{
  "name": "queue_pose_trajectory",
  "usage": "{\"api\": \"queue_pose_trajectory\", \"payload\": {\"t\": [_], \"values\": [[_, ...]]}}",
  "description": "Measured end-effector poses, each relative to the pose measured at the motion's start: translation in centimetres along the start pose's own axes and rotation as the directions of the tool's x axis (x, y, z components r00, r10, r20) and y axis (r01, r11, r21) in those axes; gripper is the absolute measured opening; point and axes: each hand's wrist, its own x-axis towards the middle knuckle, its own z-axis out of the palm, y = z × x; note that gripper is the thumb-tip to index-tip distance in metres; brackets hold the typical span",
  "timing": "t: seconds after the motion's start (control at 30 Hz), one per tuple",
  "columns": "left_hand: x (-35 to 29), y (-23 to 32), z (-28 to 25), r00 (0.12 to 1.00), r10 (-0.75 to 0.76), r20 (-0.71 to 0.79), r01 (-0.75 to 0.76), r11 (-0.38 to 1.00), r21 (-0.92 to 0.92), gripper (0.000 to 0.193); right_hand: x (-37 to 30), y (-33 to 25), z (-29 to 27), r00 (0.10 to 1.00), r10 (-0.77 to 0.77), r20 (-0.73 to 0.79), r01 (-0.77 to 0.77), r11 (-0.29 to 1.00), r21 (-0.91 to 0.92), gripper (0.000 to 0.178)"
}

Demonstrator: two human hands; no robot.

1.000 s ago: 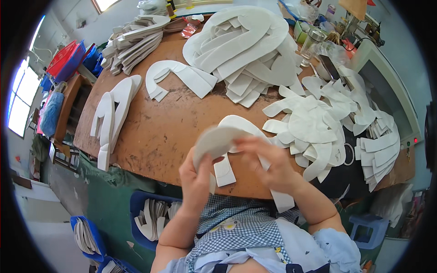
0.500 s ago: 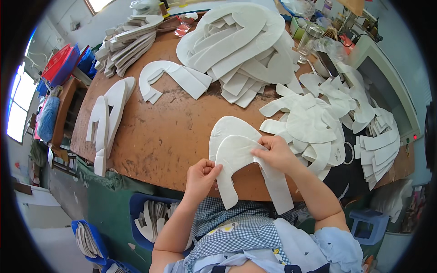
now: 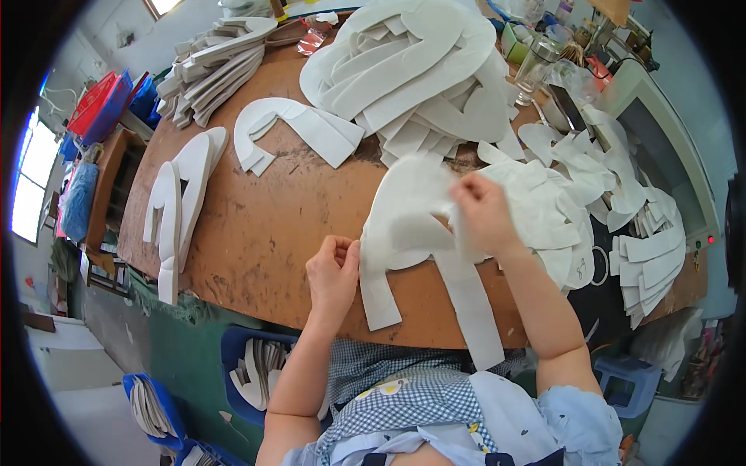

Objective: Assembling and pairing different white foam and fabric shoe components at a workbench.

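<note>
In front of me, a white U-shaped padded piece [image 3: 379,291] lies at the table's near edge, its two legs pointing toward me. My left hand [image 3: 332,278] is closed, with thumb and fingertips at this piece's left edge. A second, similar white piece [image 3: 423,231] overlaps it and is smeared by motion. My right hand [image 3: 488,213], also blurred, grips that upper piece near its right side. Where the two pieces separate under the right hand is hard to make out.
A tall heap of white U-shaped pieces [image 3: 412,70] stands at the back, with thinner white pieces [image 3: 544,206] piled on the right. Single pieces [image 3: 322,136] and stacks [image 3: 221,66] lie left. A monitor [image 3: 664,147] borders the right side; blue bins [image 3: 241,349] stand below.
My right hand has moved up and away from me with the upper white piece. My left hand has shifted slightly up and left, to the lower piece's edge.
</note>
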Motion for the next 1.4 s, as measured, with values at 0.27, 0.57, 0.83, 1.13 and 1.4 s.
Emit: {"api": "queue_pose_trajectory", "payload": {"t": [0.27,0.57,0.83,1.13,1.4], "values": [[-1.3,0.1,1.1,0.938,0.336,0.088,-0.332,0.790,0.515,0.040,-0.1,-0.1,-7.3,0.797,-0.550,-0.250,0.130,0.561,-0.818,0.033],[-2.2,-0.4,2.1,0.873,0.488,0.002,-0.406,0.724,0.557,0.039,-7.6,-1.7,0.3,0.952,-0.134,0.275,0.275,0.771,-0.575,0.048],[-2.9,1.3,0.7,0.978,0.043,0.205,-0.108,0.942,0.319,0.043,-8.5,-1.0,1.9,0.943,-0.245,0.226,0.323,0.843,-0.431,0.044],[-2.6,0.3,-1.6,0.801,0.183,0.571,0.135,0.873,-0.468,0.038,-8.6,-2.7,0.9,0.921,-0.189,0.342,0.287,0.921,-0.264,0.036],[1.3,-1.1,-13.3,0.906,0.331,-0.265,-0.423,0.656,-0.625,0.050,-11.5,0.7,-1.7,0.752,-0.264,0.605,0.446,0.879,-0.171,0.036]]}}
